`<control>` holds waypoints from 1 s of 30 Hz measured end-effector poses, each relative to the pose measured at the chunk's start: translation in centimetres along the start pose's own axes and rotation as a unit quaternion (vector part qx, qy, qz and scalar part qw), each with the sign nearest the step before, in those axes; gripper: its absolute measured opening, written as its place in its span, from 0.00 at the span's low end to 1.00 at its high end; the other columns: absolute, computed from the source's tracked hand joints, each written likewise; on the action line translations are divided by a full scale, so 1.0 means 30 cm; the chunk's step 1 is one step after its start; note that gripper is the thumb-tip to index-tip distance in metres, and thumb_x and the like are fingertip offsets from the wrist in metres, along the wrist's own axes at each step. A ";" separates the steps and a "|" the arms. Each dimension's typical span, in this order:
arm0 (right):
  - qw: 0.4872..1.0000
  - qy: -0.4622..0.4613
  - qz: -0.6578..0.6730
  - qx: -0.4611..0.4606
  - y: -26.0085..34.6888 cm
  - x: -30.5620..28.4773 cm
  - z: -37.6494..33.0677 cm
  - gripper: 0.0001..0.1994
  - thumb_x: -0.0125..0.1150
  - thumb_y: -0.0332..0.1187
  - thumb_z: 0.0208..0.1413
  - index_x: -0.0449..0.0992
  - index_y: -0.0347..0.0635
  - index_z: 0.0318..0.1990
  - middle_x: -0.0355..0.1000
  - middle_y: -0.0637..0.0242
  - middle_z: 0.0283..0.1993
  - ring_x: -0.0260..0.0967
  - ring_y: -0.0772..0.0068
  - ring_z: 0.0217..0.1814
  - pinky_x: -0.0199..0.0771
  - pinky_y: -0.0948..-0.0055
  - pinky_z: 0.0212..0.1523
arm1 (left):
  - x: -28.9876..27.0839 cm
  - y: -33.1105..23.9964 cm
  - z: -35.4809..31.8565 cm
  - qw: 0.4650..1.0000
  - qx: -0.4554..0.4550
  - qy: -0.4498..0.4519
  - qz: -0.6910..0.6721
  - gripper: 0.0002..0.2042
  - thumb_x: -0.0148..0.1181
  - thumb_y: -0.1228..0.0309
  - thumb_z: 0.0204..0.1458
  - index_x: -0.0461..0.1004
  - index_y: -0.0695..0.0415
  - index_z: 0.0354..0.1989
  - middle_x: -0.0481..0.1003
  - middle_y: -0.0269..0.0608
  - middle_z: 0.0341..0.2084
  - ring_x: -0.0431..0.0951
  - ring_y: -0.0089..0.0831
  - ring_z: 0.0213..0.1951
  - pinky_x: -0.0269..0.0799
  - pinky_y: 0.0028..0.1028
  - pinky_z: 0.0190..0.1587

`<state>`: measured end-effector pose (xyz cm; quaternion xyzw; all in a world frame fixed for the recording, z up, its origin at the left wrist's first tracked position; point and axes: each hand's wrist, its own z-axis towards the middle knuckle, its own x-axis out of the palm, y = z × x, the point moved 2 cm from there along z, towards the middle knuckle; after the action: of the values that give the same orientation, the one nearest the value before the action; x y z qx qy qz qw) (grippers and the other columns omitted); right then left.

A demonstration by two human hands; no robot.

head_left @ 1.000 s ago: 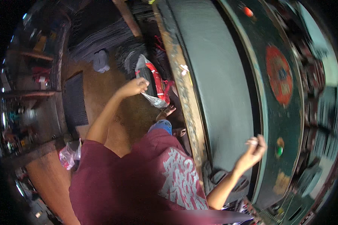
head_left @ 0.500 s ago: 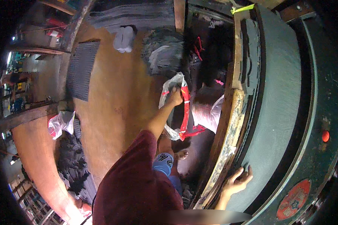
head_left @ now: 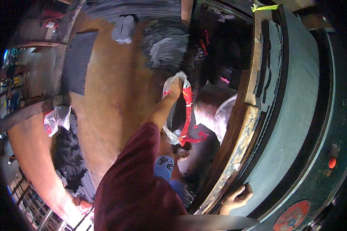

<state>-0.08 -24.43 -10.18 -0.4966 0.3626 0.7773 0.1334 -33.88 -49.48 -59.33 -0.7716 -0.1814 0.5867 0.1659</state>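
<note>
In the middle of the view my left hand [head_left: 175, 87] is closed on the upper rim of a clear plastic bag [head_left: 168, 126] with a red edge strip. The bag hangs upright with its mouth spread; its inside looks dark, and I cannot make out what it holds. Down at the lower right, my right hand [head_left: 237, 198] has its fingers loosely bent and apart, with nothing visible in it. It is beside a long grey-green sheet-like surface [head_left: 285, 134] on the machine.
A brown table [head_left: 112, 100] bears a grey ribbed sheet [head_left: 79, 63], a pair of grey sole-shaped pieces [head_left: 123, 30] and a pile of dark strips [head_left: 165, 48]. A whitish sack [head_left: 212, 113] stands beside a worn wooden beam [head_left: 235, 154]. A red button [head_left: 332, 163] is on the machine frame.
My left hand and the bag have shifted slightly left and upward. My right hand has moved lower and a little left, its fingers more bent. The whole view has shifted a little.
</note>
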 end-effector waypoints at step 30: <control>0.996 -0.001 0.075 0.041 -0.021 0.000 -0.010 0.09 0.58 0.30 0.66 0.77 0.30 0.42 0.76 0.59 0.34 0.70 0.70 0.33 0.72 0.70 0.37 | -0.162 -0.051 -0.119 0.949 0.168 0.078 0.257 0.22 0.59 0.70 0.55 0.71 0.64 0.58 0.81 0.57 0.42 0.83 0.48 0.48 0.76 0.47 0.53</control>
<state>0.47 -24.20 -10.52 -0.4615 0.4301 0.7700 0.0954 -31.76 -50.58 -53.60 -0.7965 0.1372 0.5693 0.1504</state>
